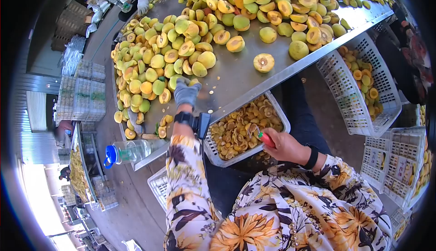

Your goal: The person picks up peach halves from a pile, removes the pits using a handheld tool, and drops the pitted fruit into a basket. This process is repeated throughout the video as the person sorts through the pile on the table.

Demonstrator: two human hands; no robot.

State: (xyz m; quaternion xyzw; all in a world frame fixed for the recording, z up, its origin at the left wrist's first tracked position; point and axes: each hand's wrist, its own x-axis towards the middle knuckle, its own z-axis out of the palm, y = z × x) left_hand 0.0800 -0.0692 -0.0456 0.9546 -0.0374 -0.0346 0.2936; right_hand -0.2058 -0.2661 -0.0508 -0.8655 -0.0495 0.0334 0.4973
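My left hand (186, 94), in a grey glove, reaches over the metal table (236, 76) at the edge of the fruit pile. Its fingers are bent around a yellow-green fruit (194, 82), partly hidden by the glove. My bare right hand (287, 147) is closed on the red handle of a small tool (268, 139), whose thin metal end points left over a white crate (284, 120) of cut fruit pieces. Many halved and whole yellow-green fruits (186, 48) are heaped beyond my left hand. One cut half (264, 63) lies apart, cut face up.
A bottle with a blue cap (131, 152) lies by the table's near left corner. White crates (386, 114) of fruit stand at the right. Another person's gloved hand (143, 4) is at the table's far left. Stacked crates (81, 97) stand farther left.
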